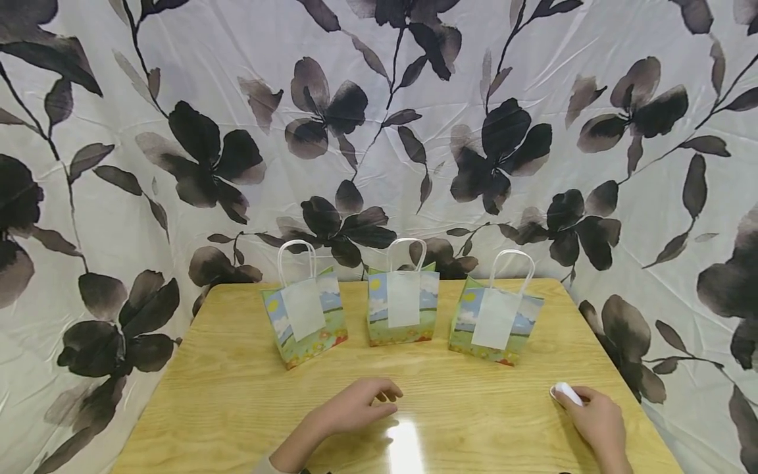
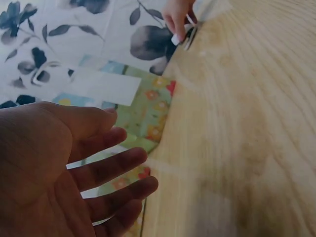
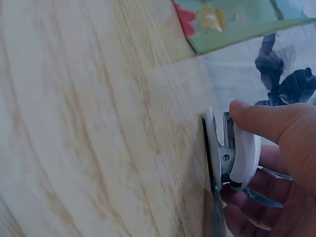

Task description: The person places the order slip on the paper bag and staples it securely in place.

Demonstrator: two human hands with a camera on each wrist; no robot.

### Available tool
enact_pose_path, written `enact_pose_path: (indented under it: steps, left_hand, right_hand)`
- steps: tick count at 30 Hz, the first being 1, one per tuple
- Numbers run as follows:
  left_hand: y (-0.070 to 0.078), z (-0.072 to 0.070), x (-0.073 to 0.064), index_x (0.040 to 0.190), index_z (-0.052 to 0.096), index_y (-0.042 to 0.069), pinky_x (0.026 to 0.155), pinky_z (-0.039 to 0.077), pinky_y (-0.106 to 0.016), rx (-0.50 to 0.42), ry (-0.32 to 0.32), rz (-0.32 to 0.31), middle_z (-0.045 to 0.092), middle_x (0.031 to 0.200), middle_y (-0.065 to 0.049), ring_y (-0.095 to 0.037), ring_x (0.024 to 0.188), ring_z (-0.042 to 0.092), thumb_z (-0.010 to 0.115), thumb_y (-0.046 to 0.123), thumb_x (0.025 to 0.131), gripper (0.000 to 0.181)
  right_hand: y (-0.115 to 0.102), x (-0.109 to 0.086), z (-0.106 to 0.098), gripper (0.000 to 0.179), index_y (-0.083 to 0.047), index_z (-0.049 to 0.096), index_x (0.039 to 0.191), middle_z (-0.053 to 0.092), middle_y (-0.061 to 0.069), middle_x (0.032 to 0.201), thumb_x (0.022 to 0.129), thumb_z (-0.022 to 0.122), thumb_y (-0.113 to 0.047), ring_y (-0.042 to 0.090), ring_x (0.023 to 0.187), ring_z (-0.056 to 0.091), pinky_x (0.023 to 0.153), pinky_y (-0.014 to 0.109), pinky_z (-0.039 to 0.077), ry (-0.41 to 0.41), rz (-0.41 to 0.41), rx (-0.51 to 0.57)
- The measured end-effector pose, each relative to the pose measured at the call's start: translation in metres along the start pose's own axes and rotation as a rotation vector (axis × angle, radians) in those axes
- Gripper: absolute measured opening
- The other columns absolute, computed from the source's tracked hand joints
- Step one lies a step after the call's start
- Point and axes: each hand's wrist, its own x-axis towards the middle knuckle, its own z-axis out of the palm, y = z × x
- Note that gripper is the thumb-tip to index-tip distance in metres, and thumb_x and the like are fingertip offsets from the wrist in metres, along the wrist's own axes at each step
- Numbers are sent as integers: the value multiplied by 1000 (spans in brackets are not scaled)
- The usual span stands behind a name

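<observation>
My right hand (image 1: 597, 421) grips a small white stapler (image 3: 245, 155) at the right of the table. The thumb lies on its upper arm and the fingers curl behind it; its metal hinge shows in the right wrist view. The stapler is at the table surface, though I cannot tell if its base touches. My left hand (image 1: 358, 405) hovers over the front middle of the table, fingers relaxed and apart, holding nothing. Beyond the hands stand three paper gift bags: a left one (image 1: 334, 316), a middle one (image 1: 377, 316) and a right one (image 1: 524, 326) nearest the right hand.
The bags have white handles and a white paper sheet (image 1: 404, 299) over each front. They stand along the back of the wooden table (image 1: 225, 382). A floral cloth (image 1: 426, 178) hangs behind and at both sides of it.
</observation>
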Motion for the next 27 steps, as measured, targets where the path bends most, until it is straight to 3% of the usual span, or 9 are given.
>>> enact_pose_path:
  steps: [6,13,20,24,27]
  left_hand:
    - [-13,3,-17,123,63,7,84,50,-30,-77,19,-34,64,116,-3,-11,101,59,55,24,101,29]
    - [-32,10,-29,122,64,8,83,49,-29,-128,70,-67,65,113,1,-9,98,59,55,25,101,28]
    - [-51,19,-54,118,65,6,79,51,-29,-171,85,-102,66,108,0,-9,94,61,57,22,100,25]
    - [-62,12,-72,116,66,7,78,51,-31,-99,114,-140,67,107,2,-10,94,61,59,24,99,25]
    - [-66,1,-83,114,67,11,76,52,-33,71,153,-156,67,105,5,-9,92,61,60,27,98,24]
  right_hand:
    - [-3,5,-3,63,9,65,114,64,31,106,86,71,-47,48,91,60,75,55,46,-30,6,2]
    - [-1,11,-4,54,11,62,114,63,33,105,85,74,-33,46,88,61,72,54,47,-79,-45,-10]
    - [10,1,-1,63,17,56,118,56,38,113,83,77,-31,51,101,54,83,58,42,1,-64,39]
    - [3,-5,-3,51,15,56,119,51,40,116,87,74,-21,55,107,46,89,63,35,126,-170,54]
    - [-13,-6,-6,42,11,56,121,50,37,118,88,70,-11,55,108,45,87,64,35,178,-271,65]
